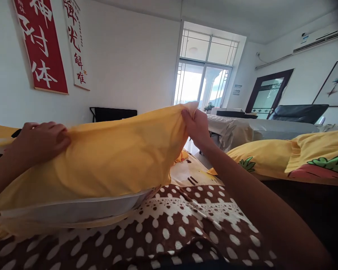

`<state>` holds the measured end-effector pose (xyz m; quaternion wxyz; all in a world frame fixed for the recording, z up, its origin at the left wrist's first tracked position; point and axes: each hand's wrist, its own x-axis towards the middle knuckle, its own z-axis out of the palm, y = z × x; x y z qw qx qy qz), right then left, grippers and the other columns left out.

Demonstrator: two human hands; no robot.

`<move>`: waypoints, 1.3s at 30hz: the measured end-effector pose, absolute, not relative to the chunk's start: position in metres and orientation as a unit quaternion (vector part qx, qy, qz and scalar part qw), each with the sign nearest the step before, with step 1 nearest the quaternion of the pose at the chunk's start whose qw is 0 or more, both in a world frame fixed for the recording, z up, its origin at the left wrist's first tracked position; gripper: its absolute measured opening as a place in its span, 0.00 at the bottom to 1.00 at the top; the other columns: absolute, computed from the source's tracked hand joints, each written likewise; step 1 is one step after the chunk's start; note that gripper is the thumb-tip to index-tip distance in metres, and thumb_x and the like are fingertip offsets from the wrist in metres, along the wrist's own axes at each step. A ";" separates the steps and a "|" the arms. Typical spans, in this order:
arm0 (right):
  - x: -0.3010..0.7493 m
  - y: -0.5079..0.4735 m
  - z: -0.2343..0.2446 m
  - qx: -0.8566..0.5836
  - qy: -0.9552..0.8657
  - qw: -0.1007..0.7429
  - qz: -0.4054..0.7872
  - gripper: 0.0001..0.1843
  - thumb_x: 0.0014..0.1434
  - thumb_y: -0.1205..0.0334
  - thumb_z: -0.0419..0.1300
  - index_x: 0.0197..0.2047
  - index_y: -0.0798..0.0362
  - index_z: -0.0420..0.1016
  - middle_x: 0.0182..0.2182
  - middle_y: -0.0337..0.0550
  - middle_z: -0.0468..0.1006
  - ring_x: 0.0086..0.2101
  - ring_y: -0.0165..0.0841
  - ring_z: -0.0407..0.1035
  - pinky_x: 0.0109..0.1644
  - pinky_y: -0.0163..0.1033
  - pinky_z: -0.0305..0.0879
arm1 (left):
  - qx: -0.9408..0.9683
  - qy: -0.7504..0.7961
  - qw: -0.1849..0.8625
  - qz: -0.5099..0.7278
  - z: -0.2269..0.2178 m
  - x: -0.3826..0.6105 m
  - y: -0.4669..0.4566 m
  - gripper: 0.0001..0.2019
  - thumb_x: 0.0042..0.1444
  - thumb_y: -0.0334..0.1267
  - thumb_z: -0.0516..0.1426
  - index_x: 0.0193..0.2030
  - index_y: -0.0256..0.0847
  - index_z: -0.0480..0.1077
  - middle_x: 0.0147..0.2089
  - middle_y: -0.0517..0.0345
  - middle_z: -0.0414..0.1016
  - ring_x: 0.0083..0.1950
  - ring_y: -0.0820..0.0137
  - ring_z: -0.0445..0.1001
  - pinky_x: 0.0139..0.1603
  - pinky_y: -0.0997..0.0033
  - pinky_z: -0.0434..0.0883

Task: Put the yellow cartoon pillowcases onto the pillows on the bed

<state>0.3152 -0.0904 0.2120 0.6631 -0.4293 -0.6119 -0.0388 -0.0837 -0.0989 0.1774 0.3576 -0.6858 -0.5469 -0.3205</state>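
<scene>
A yellow pillowcase (115, 153) is held up over the bed, with a white pillow (73, 210) showing at its open lower edge. My left hand (39, 140) grips the case at its far left end, fingers curled over the cloth. My right hand (195, 125) pinches the case's upper right corner, raised a little higher. Both hands are closed on the fabric, and the pillow hangs between them above a brown blanket with white dots (180, 232).
A second yellow pillow with fruit prints (293, 155) lies to the right. Another covered bed (256, 129) and a dark chair (298, 112) stand further back by glass balcony doors (199, 84). Red and white banners (42, 45) hang on the left wall.
</scene>
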 end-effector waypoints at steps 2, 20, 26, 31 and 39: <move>0.296 -0.096 0.213 -0.394 -0.584 0.710 -0.004 0.14 0.60 0.54 0.53 0.26 0.53 0.61 0.24 0.35 0.62 0.27 0.27 0.58 0.29 0.34 0.53 | -0.673 -0.526 0.363 -0.372 0.193 -0.044 -0.113 0.24 0.61 0.49 0.41 0.47 0.30 0.66 0.44 0.50 0.71 0.48 0.64 0.68 0.55 0.54 0.60; 0.326 -0.149 0.195 -0.251 -0.790 0.507 0.236 0.26 0.53 0.43 0.60 0.50 0.49 0.69 0.40 0.42 0.77 0.42 0.37 0.71 0.44 0.44 0.69 | -0.800 -0.319 -0.069 -0.504 0.233 0.101 -0.150 0.16 0.53 0.48 0.54 0.21 0.39 0.63 0.20 0.62 0.59 0.23 0.75 0.58 0.23 0.73 0.53; 0.297 -0.155 0.118 -0.351 -0.827 0.410 0.158 0.17 0.51 0.60 0.61 0.45 0.52 0.74 0.43 0.46 0.78 0.47 0.42 0.69 0.53 0.48 0.65 | -0.802 -0.315 0.063 -0.503 0.244 0.115 -0.146 0.18 0.52 0.45 0.56 0.19 0.39 0.58 0.18 0.63 0.53 0.25 0.75 0.56 0.25 0.72 0.52; 0.284 -0.145 0.095 -0.379 -0.743 0.537 0.125 0.15 0.50 0.62 0.56 0.41 0.54 0.76 0.40 0.47 0.79 0.43 0.42 0.71 0.50 0.47 0.67 | -0.829 -0.325 -0.008 -0.455 0.251 0.111 -0.152 0.18 0.55 0.49 0.54 0.22 0.37 0.64 0.19 0.62 0.57 0.25 0.76 0.60 0.25 0.74 0.55; 0.323 -0.118 0.076 -0.331 -0.751 0.472 0.323 0.23 0.50 0.48 0.63 0.45 0.53 0.74 0.42 0.45 0.78 0.43 0.41 0.72 0.46 0.45 0.70 | -0.808 -0.371 -0.089 -0.449 0.262 0.081 -0.141 0.20 0.53 0.56 0.54 0.29 0.40 0.70 0.22 0.59 0.66 0.25 0.73 0.67 0.24 0.73 0.58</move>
